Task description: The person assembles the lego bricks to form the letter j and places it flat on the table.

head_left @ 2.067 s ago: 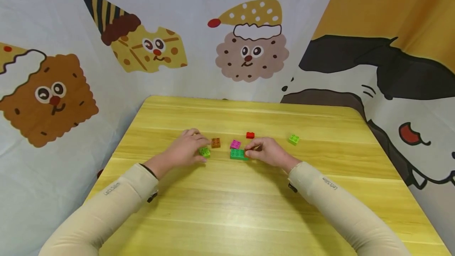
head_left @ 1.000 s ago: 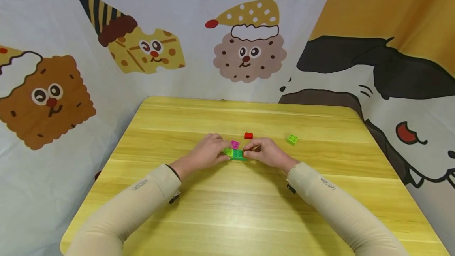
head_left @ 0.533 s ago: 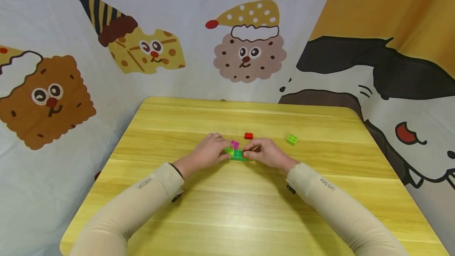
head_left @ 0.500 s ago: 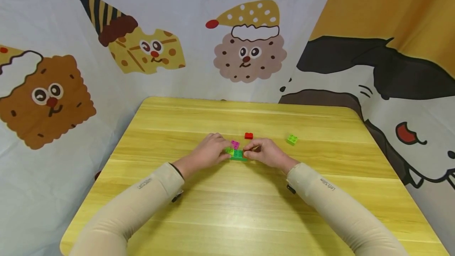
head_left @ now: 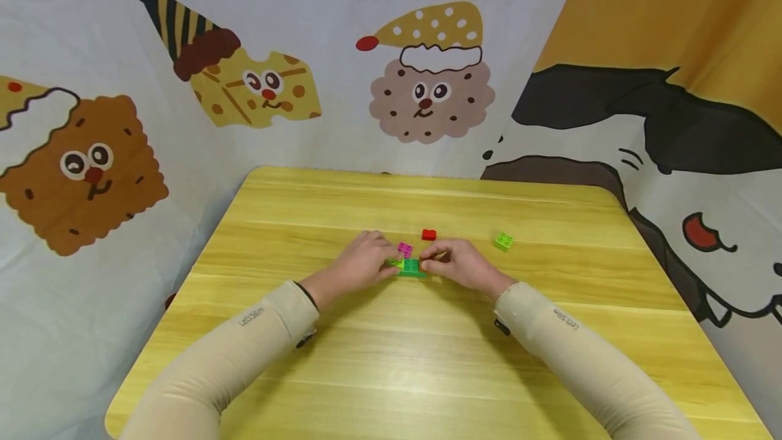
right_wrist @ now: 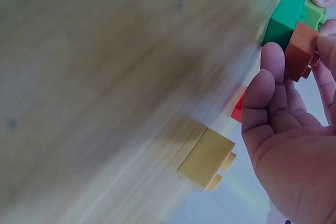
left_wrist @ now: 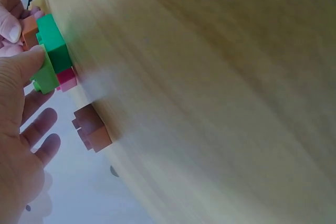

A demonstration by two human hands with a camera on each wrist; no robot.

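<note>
My left hand (head_left: 362,261) pinches a lime building brick (left_wrist: 47,73) between thumb and fingers, on the left end of a longer green brick (head_left: 411,265). At that brick's right end, my right hand (head_left: 459,262) pinches an orange-brown brick (right_wrist: 302,51). The two smaller bricks sit on the studded side of the green one, with its studs (head_left: 411,262) showing between them. In the head view fingers cover most of both small bricks. A pink brick (head_left: 405,249) lies just behind the green brick.
Behind the hands lies a red brick (head_left: 430,235); farther right is another lime brick (head_left: 504,241). The left wrist view shows a brown brick (left_wrist: 93,128) near the left fingers. In the right wrist view a tan-yellow brick (right_wrist: 206,158) lies beside the right hand. Everything rests on a wooden table (head_left: 391,358).
My left hand has moved right with the lime brick, from beside the brown brick onto the green brick's left end. Over the last half second both hands hold nearly still.
</note>
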